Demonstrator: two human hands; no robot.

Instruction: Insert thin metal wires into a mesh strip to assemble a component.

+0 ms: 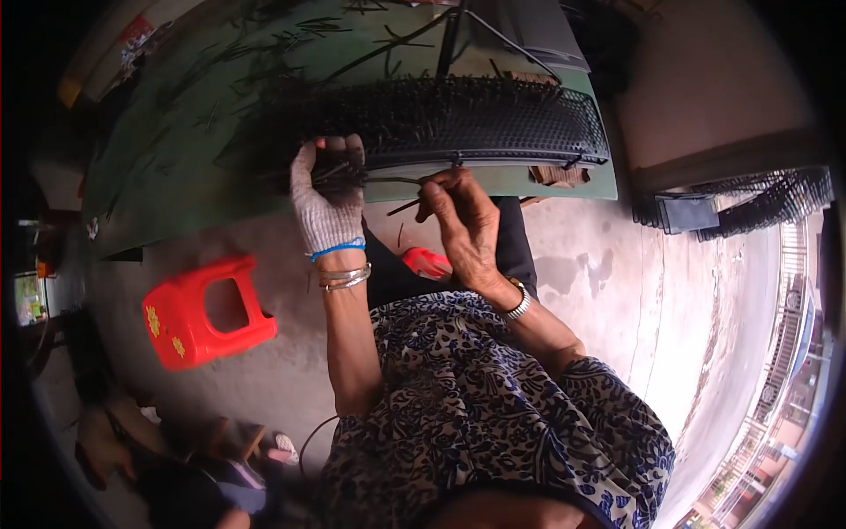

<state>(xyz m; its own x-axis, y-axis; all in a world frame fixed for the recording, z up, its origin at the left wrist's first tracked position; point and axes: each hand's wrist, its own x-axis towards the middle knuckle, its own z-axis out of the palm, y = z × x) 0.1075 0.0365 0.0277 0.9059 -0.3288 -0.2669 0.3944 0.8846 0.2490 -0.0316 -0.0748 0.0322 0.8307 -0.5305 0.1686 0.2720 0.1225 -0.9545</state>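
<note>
In a white knitted glove with a blue cuff, my left hand (328, 203) is closed around a bundle of thin dark strips (339, 172) at the table's near edge. My right hand (469, 225) is bare and pinches a thin dark strand (392, 180) that runs across from the bundle. A short dark end also pokes out below its fingers. Just beyond both hands lies a long black mesh panel or basket (538, 128), its near rim close to my right fingertips. Many dark strips stick up along its far side. The left fingertips are partly hidden by the bundle.
The green table (203, 185) carries scattered dark strips (308, 26) and a piece of cardboard (560, 176) under the mesh. A red plastic stool (176, 326) stands on the floor at left. More black mesh pieces (767, 207) are at right. Another person (176, 476) is at lower left.
</note>
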